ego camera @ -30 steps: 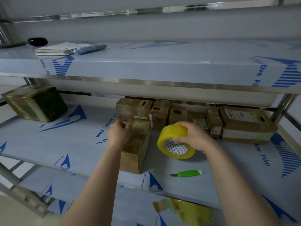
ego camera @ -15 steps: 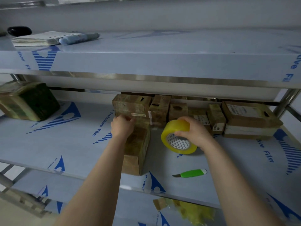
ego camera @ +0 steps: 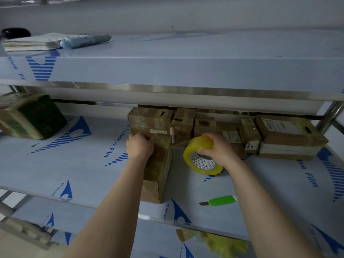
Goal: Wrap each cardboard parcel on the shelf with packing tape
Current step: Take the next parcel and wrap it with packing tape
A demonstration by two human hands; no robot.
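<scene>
Green-handled knife (ego camera: 221,200) lay on the middle shelf (ego camera: 74,164), nearer the person than the right hand (ego camera: 218,148), which gripped a tilted yellow roll of packing tape (ego camera: 202,159). Just to its left, the left hand (ego camera: 139,148) curled its fingers over the far end of a long cardboard parcel (ego camera: 158,168). Beyond both hands, more parcels (ego camera: 204,125) stood in a row at the back. A larger taped box (ego camera: 31,116) sat well off to the left hand's left.
</scene>
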